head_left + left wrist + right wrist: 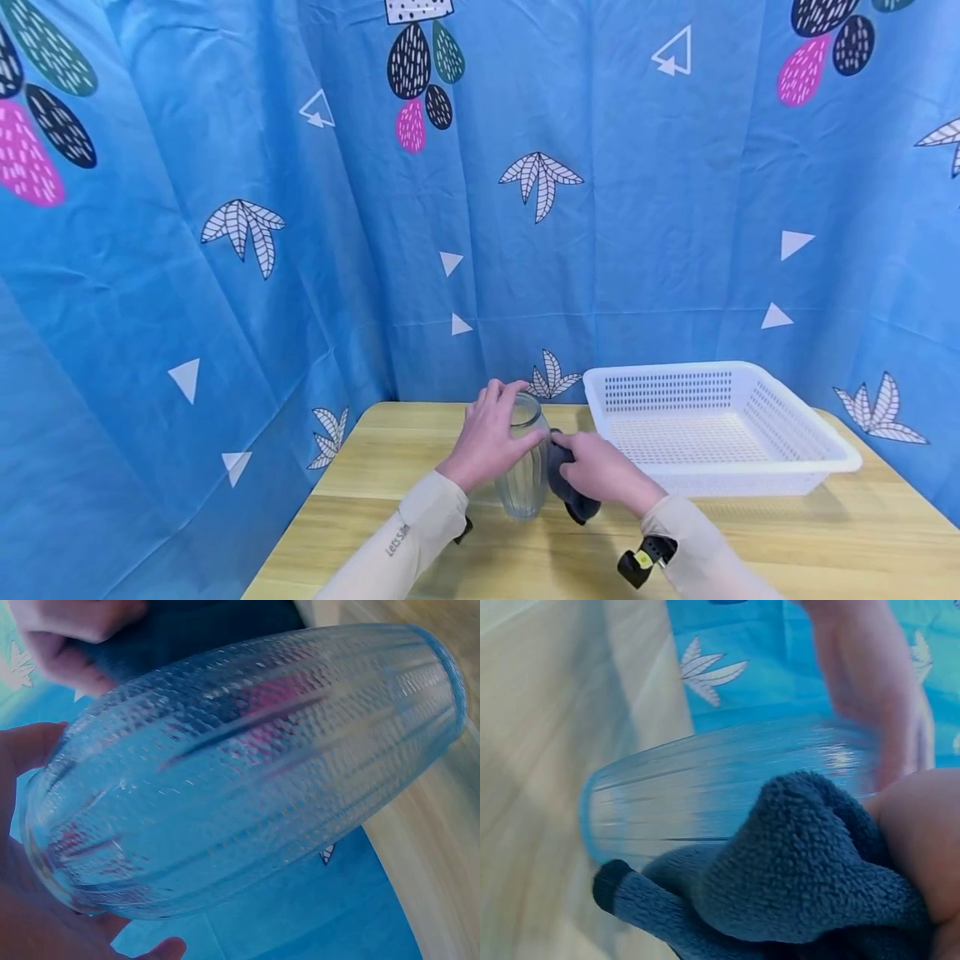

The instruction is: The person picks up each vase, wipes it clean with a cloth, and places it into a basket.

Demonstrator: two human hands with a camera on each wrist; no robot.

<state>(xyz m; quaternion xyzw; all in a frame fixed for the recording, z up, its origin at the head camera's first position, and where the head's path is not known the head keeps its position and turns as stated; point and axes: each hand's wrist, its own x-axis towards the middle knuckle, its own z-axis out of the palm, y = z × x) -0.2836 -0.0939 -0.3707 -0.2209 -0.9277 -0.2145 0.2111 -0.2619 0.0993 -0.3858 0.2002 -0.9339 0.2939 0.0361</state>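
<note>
A tall ribbed glass vase [522,479] stands near the middle of the wooden table. My left hand [491,437] grips it around the top, thumb on the near side and fingers over the far side of the rim. Against the vase's right side my right hand [603,471] holds a dark grey cloth [561,475]. In the right wrist view the fluffy cloth [802,862] is bunched in that hand and overlaps the glass. The left wrist view shows the vase [247,772] from close up, its textured wall see-through and nothing visible inside.
A white plastic basket [720,479] with slotted walls stands on the table [360,533] at the back right, just beyond my right hand. A blue patterned curtain [525,275] hangs behind the table and along its left side.
</note>
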